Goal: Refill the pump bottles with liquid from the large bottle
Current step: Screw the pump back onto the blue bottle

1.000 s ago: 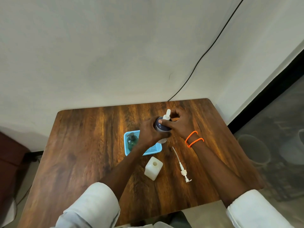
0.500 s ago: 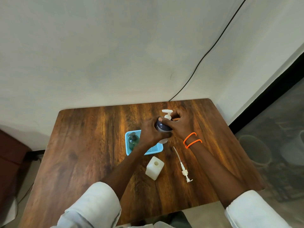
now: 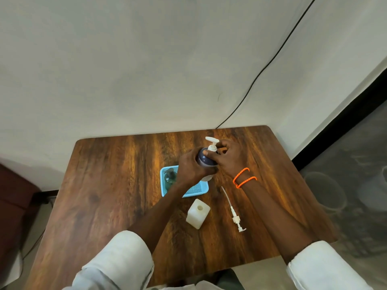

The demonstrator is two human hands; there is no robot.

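Turned since before, pump head (image 3: 212, 141) (near far edge); both hands (image 3: 191, 167) clasp bottle (image 3: 204, 159)

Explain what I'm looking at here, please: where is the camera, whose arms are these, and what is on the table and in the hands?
There is no machine: a person wears one wide-angle camera on the head, looking down at their own arms.

The left hand grips the body of a dark pump bottle, and the right hand, with orange bands at the wrist, is at its white pump head.

On the wooden table lie a blue basket with a dark green bottle in it, an open white square bottle without its pump, and a loose pump with its long tube.

A black cable runs down the wall behind.
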